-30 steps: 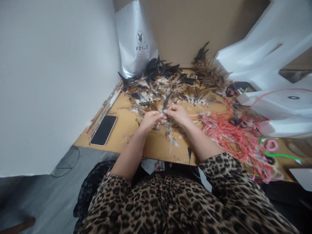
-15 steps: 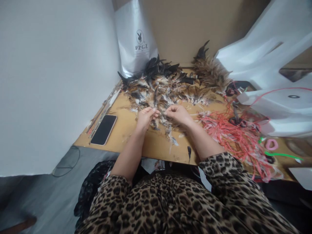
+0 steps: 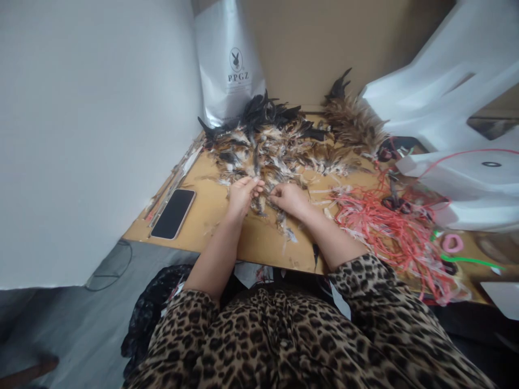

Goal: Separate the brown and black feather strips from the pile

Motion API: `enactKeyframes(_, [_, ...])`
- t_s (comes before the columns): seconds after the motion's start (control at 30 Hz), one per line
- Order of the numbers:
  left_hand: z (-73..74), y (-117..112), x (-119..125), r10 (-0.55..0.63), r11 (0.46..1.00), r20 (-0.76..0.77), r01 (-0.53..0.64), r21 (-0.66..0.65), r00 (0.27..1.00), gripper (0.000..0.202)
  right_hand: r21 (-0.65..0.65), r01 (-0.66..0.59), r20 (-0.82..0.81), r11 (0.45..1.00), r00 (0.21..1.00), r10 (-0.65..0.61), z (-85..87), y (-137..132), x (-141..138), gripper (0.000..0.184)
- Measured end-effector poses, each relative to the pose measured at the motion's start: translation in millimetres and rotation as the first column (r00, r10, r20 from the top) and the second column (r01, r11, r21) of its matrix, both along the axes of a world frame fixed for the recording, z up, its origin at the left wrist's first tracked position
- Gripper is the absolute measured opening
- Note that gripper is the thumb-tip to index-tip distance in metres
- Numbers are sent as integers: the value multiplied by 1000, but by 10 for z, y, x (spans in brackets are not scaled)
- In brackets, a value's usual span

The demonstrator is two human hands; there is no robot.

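think of a clock lying on the table, with its middle between the two hands and twelve straight away from the person. the left hand is almost closed. its thumb and fingertips seem to pinch a long dark feather by its low end, and the feather points up toward twelve. the right hand is just beside it, at three, with its fingers curled in by loose fluffy bits. i cannot tell if those fingertips touch each other or hold anything.

to do this well, i think the left hand should pinch only the hard stem, softly, so the stem does not bend. the right fingers should stroke from the stem to the tip, because going backward could mess up the fluff. it is good to check that only one feather is in the pinch, since thin ones can stick together.

the big feather pile is at twelve, so the dark feather is easy to lose against it. the red strips lie between three and four, and could snag a sleeve. the phone is near nine, well apart from the hands.
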State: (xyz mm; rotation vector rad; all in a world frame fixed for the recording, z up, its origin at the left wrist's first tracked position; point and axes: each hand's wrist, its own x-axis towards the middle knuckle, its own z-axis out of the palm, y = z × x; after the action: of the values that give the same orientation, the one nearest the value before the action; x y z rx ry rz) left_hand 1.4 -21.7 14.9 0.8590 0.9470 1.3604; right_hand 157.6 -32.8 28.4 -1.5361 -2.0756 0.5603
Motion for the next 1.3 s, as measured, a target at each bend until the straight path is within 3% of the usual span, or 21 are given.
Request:
enactKeyframes(0.07, [2, -1, 2, -2, 1000, 12, 2, 16, 1000, 16, -28, -3, -43, 1000, 999, 2, -28, 26, 6, 10])
enactKeyframes(0.17, [3, 4, -1, -2, 1000, 53, 1, 24, 999, 15, -122, 9, -272, 993, 961, -42, -29, 72, 51, 13])
enactKeyframes(0.33, [1, -2, -1, -74, 997, 96, 76, -16, 993, 17, -291, 5, -654, 957, 728, -203, 28, 107, 96, 26])
enactKeyframes(0.57, [3, -62, 49, -276, 958, 63, 280, -64, 959, 21, -293, -29, -817, 956, 526, -235, -6, 116, 36, 28])
enactKeyframes(0.8, [-26, -59, 77, -350, 930, 135, 361, -69, 927, 14, -320, -87, -841, 943, 484, -241, 33, 28, -68, 29])
enactKeyframes(0.97, [-5, -67, 37, -357, 913, 283, 397, -96, 890, 8, -322, -329, -903, 888, 389, -184, 83, 33, -6, 31])
enactKeyframes(1.03, [-2, -73, 23, -392, 893, 333, 442, -85, 857, 8, -313, -404, -910, 859, 385, -151, 94, 33, 14, 30])
enactKeyframes(1.13, [-13, -71, 17, -426, 878, 339, 474, -70, 839, 9, -314, -377, -897, 871, 417, -143, 81, 35, 15, 28])
enactKeyframes(1.3, [-48, -50, 42, -359, 925, 179, 375, -60, 916, 13, -284, -243, -890, 928, 427, -160, 37, 62, -4, 30])
